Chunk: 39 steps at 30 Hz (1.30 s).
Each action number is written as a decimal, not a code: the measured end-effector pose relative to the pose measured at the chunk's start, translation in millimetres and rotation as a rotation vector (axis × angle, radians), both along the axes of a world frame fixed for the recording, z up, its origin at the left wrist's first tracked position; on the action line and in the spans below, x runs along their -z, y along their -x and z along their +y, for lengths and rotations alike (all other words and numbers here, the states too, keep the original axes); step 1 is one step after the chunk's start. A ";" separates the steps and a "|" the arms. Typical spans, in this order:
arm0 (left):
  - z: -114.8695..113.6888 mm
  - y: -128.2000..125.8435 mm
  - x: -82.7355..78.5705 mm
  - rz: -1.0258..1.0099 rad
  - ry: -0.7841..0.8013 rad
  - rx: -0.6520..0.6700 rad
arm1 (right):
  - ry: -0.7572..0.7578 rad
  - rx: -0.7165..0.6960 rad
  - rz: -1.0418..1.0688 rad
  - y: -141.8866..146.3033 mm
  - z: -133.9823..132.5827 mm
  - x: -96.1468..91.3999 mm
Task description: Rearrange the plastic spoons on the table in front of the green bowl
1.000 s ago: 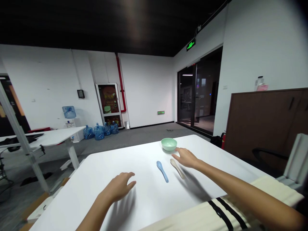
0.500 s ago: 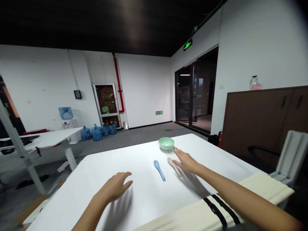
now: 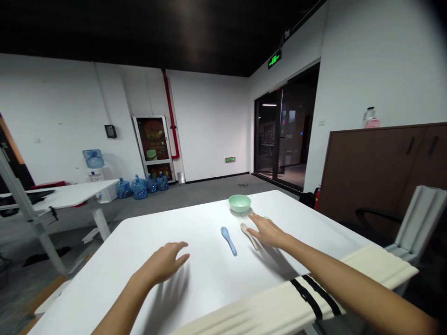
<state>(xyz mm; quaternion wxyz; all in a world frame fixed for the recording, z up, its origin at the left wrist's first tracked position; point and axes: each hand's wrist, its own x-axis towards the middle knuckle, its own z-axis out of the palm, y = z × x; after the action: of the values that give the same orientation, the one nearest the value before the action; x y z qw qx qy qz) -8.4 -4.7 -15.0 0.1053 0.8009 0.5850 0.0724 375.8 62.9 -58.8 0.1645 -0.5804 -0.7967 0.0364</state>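
Observation:
A light green bowl (image 3: 239, 204) stands upright near the far edge of the white table (image 3: 206, 279). Two spoons lie in front of it, a blue spoon (image 3: 229, 241) and, to its right, a beige spoon (image 3: 248, 236). My right hand (image 3: 267, 231) hovers with fingers stretched out beside the beige spoon, hiding part of it; its fingertips come close to the bowl without holding anything. Behind that hand a small pale green bit (image 3: 266, 217) peeks out, too covered to name. My left hand (image 3: 166, 262), fingers apart and empty, hangs above the table left of the blue spoon.
A cream cloth with black stripes (image 3: 272, 302) lies along the near edge under my right forearm. To the right are a grey post (image 3: 419, 218) and a brown cabinet (image 3: 373, 172). Another white desk (image 3: 80, 191) and blue water bottles (image 3: 138, 187) are at the left.
The view has shifted slightly, so the scene sits a little higher. A pale green bit now shows behind my right hand. Both hands stay open, nearly in the same places.

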 end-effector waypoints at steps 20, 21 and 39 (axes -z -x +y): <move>0.7 -0.1 -0.4 0.011 0.002 0.010 | 0.021 -0.006 0.059 -1.3 1.3 3.1; 1.3 0.6 0.5 0.011 0.000 0.013 | 0.022 -0.002 0.066 -1.2 1.1 2.8; -3.0 -3.0 -3.6 0.013 -0.003 -0.008 | 0.268 0.155 -0.202 9.4 26.0 -3.7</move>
<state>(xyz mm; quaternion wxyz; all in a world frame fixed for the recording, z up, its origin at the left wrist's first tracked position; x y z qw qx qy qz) -5.5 -7.6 -11.4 0.1003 0.7991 0.5887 0.0685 366.4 88.8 -55.0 0.0075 -0.6576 -0.7499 0.0710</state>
